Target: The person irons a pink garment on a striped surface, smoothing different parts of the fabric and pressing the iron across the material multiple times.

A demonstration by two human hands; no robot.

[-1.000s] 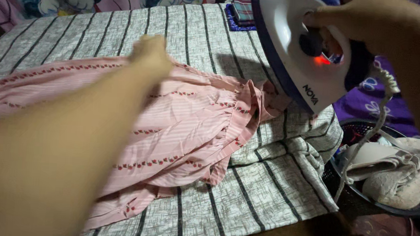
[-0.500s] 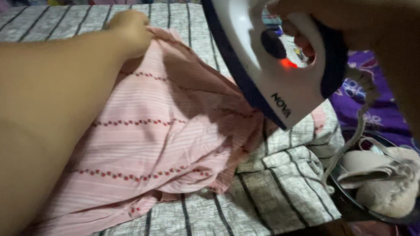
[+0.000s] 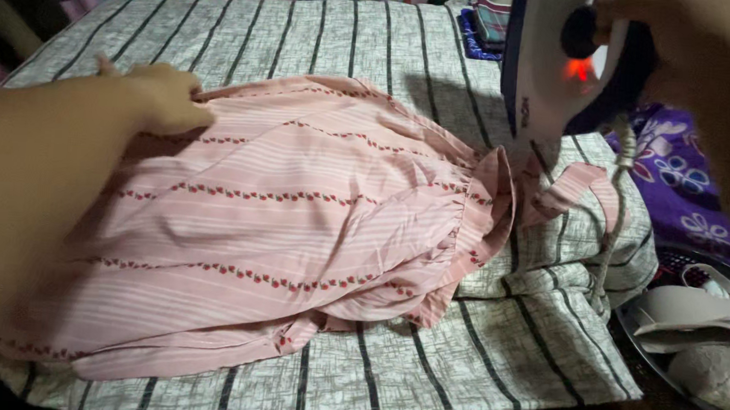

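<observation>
Dress lies spread but creased, unpressed; left hand pins its edge, right hand grips lifted iron.

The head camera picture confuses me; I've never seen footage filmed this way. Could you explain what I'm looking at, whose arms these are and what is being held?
The camera sits on a person's head and looks down, so both arms reaching in from the edges are that person's own. The left hand presses on the far edge of a pink striped garment with rows of small red flowers, spread on a grey striped cloth that covers the surface. The right hand grips a white and blue iron, lifted above the cloth, with a red light glowing and its cord hanging down. At the lower right a dark basket holds pale clothing. Purple fabric lies beyond it.
</observation>
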